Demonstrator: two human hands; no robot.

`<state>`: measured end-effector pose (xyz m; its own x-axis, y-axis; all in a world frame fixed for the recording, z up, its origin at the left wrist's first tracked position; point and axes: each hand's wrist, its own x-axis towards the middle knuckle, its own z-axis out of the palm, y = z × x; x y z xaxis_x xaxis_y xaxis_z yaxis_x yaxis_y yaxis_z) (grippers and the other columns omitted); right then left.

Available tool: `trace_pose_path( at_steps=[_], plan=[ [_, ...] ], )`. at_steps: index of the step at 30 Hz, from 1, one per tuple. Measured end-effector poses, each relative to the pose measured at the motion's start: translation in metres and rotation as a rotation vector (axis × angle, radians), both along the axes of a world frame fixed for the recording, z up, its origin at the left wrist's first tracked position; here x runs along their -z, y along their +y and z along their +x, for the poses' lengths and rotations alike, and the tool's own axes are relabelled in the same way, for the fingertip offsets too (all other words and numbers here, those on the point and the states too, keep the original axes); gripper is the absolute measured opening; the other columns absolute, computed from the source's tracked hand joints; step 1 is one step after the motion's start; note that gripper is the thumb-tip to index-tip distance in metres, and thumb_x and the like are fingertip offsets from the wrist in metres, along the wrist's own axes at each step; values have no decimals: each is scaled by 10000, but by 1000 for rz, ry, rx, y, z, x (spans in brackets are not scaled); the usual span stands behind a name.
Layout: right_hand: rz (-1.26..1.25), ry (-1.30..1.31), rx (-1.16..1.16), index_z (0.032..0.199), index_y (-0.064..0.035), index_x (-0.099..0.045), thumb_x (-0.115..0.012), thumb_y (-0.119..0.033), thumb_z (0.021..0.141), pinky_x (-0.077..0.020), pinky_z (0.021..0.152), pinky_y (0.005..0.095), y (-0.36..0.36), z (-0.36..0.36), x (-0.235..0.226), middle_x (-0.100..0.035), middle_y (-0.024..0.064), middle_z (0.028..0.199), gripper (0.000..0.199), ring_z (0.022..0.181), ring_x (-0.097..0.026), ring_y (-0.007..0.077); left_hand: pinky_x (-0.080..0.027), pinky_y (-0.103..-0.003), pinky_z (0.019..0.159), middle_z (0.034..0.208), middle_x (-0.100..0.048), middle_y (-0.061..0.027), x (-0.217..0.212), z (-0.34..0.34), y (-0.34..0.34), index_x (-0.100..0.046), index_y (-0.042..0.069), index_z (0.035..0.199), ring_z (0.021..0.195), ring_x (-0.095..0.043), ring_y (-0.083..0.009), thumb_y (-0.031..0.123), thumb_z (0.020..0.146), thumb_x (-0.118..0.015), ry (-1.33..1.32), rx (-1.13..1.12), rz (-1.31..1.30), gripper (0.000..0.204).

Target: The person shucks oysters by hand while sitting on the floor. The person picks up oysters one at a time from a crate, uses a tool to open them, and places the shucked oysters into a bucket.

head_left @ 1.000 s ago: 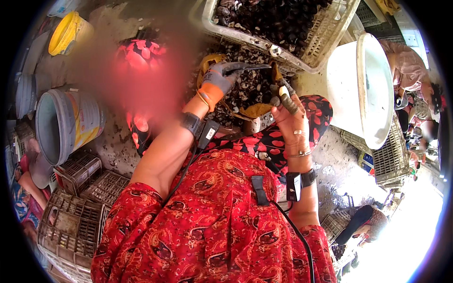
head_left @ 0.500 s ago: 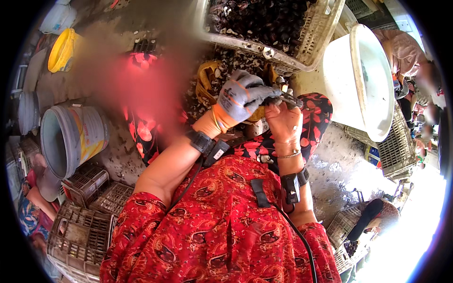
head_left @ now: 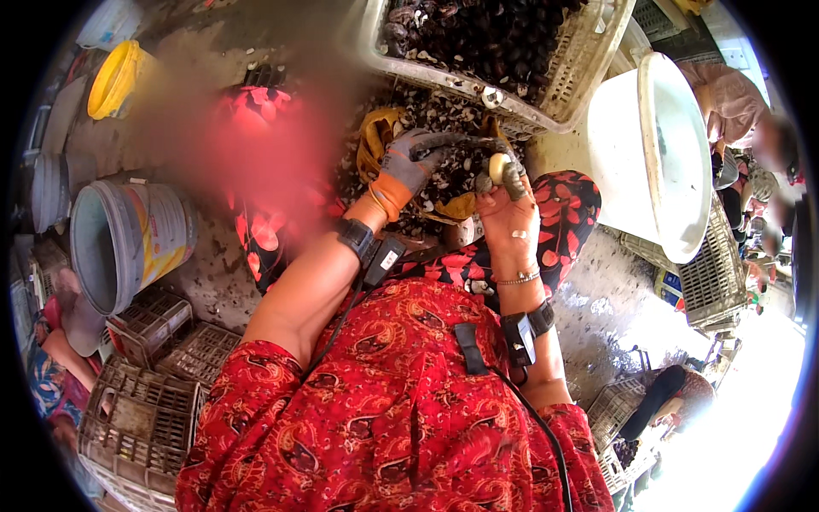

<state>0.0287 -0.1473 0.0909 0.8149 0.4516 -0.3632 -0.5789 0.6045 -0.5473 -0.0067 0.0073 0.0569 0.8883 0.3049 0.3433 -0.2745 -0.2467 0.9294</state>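
Holding a pale rounded piece [head_left: 497, 168] in the upturned right hand [head_left: 509, 209], with covered fingertips [head_left: 514, 181] drawn close about it, near dark and pale scraps [head_left: 452, 173]. Pointing the left hand [head_left: 405, 168], in a grey-and-orange glove [head_left: 394, 194], toward it with fingers partly bent; cannot tell whether gripping anything. Facing a crate [head_left: 461, 84] of dark pieces [head_left: 486, 43], near a white tub [head_left: 618, 141].
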Motion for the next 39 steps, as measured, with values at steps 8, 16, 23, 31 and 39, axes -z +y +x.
trace_pose_path(
  at_steps=[8,16,23,31,39],
  plan=[
    [391,298,11,1024,-22,-539,-455,-133,880,-370,564,256,2,2,0,-573,111,949,200,736,-479,174,-448,-282,788,921,-635,-65,14,2,-4,-654,78,981,882,-580,-177,-6,739,-608,18,29,-49,260],
    [187,158,43,1066,-42,-545,-479,-149,881,-429,573,250,-5,-6,-2,-591,101,1007,224,730,-522,173,-449,-223,765,957,-637,-33,41,5,-4,-628,19,1018,871,-567,-101,5,784,-601,395,55,-545,235],
    [314,216,91,1080,-39,-530,-492,-127,863,-412,557,230,-5,-4,8,-584,81,995,237,709,-503,146,-445,-263,779,927,-637,-44,-5,2,-10,-663,69,964,869,-579,-146,53,754,-639,-64,36,49,211],
    [324,279,117,1060,-44,-550,-465,-134,864,-382,580,274,3,-5,-13,-584,87,1022,231,758,-503,178,-444,-291,763,872,-634,-41,-17,2,-7,-658,88,971,840,-577,-180,36,734,-633,-93,-29,86,244],
    [467,377,90,1071,-4,-539,-425,-81,865,-355,549,261,5,-10,-11,-540,82,898,248,717,-446,163,-454,-281,769,877,-639,-60,52,5,4,-655,96,1000,838,-582,-178,49,760,-621,398,-11,-597,247]
  ],
)
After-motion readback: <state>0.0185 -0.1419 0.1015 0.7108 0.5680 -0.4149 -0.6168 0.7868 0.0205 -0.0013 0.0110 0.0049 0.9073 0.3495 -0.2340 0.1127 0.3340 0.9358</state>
